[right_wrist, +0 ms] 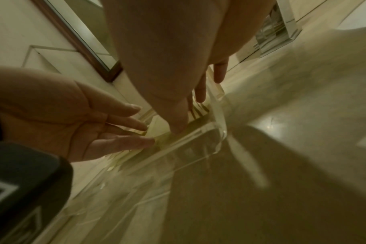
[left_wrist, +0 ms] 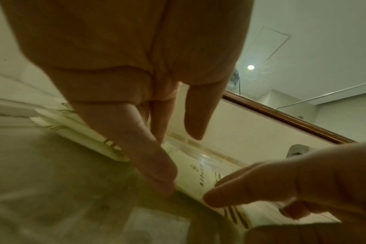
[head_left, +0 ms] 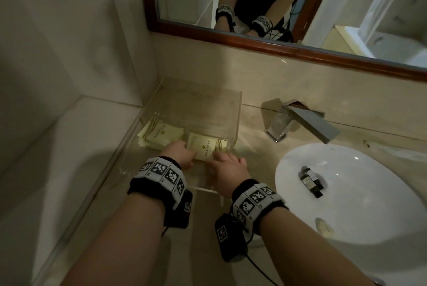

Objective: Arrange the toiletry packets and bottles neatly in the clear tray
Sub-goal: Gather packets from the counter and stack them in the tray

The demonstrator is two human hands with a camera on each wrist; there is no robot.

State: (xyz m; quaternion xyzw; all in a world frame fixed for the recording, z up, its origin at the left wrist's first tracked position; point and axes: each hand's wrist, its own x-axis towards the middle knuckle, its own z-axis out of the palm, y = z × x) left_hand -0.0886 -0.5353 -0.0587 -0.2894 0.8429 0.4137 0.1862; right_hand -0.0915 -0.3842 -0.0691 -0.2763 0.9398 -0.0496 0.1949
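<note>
Here, both hands reach into a clear tray (head_left: 231,121) on a beige stone counter (head_left: 254,124), in the left corner by tiled walls. The left hand (head_left: 179,154) has straight, relaxed fingers (left_wrist: 157,168) touching the left edge of a pale yellow packet (head_left: 204,148) that lies flat in the tray's near right part. The right hand (head_left: 227,171) also has fingers extended, its fingertips (right_wrist: 178,127) pressing on the packet's near right edge; neither hand curls round it. A stack of similar packets (head_left: 159,134) lies just left of it in the tray. The hands hide the packet's near edge, and the print on it is too small to read. The tray's near walls are hard to trace. No bottles can be made out in the tray. Right of the tray stands a chrome tap (head_left: 300,121) over a white basin (head_left: 358,193), whose near right side is cut off. A wood-framed mirror (head_left: 231,36) hangs on the far wall.
</note>
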